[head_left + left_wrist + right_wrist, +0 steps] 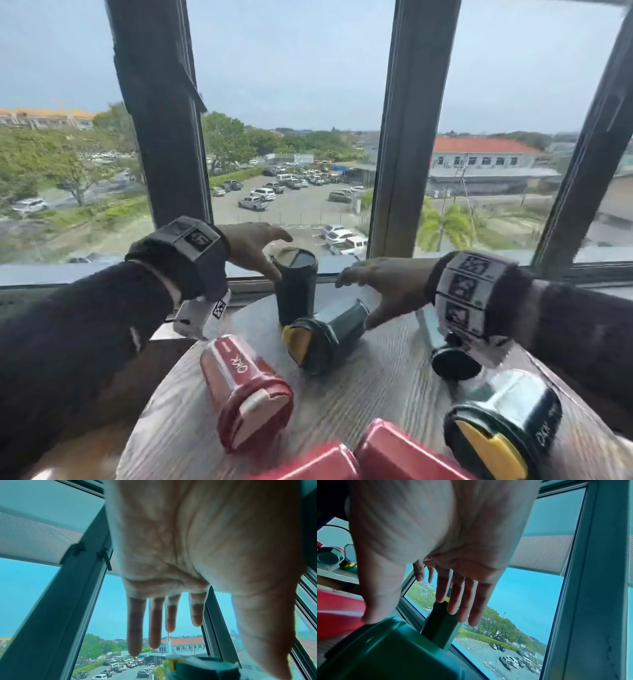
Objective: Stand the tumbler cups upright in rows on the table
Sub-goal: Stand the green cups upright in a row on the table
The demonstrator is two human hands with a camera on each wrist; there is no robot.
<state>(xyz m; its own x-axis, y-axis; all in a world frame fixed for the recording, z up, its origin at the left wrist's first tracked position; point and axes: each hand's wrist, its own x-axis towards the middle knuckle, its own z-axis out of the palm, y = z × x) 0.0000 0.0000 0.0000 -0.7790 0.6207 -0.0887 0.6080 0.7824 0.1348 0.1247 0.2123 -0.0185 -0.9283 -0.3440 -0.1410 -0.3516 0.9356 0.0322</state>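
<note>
Both hands are spread and hold nothing: left hand (251, 245) beside the upright green tumbler (296, 286) at 12 o'clock, right hand (383, 286) over a lying green tumbler (325, 337). A careless brush could topple the upright one.

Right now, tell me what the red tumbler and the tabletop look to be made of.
Red tumbler: probably glossy plastic or coated metal, since highlights run along its faceted body; the frames cannot settle which. Tabletop: matt grey wood or wood-look laminate, showing grain lines.

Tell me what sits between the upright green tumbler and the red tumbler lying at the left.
In the head view, only bare wood-grain table separates the upright green tumbler from the red tumbler.
</note>
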